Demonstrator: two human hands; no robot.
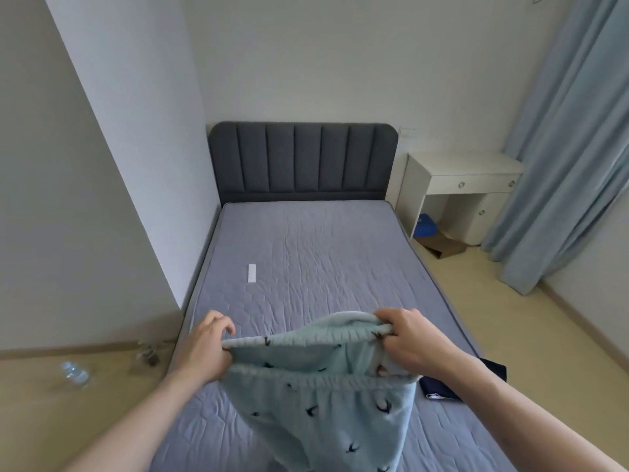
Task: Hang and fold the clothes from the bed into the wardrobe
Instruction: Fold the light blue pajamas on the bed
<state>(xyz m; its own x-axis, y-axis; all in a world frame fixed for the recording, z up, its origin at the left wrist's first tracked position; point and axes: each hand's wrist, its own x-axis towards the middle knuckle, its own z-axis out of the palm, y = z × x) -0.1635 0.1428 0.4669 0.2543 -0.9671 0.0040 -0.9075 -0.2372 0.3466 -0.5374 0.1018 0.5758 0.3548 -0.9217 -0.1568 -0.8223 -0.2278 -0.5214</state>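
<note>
Head view: my left hand (207, 342) and right hand (413, 338) grip pale-blue trousers (326, 396) over grey mattress (306, 253); white desk (463, 172), blue curtain (561, 148) right.

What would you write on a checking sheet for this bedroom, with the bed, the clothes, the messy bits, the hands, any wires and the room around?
Surface: bed with a grey-blue quilted cover, creased, dark padded headboard behind.
Job's things: light blue fleece trousers with small dark bird prints, held up by the waistband over the bed's near end; dark navy garment lying at the bed's right edge.
Clutter: small white remote on the bed; clear plastic bottle on the floor to the left.
Hands: left hand and right hand each grip the waistband.
Cables: nothing seen.
Surroundings: white desk with a cardboard box under it, blue curtains, white walls.
</note>
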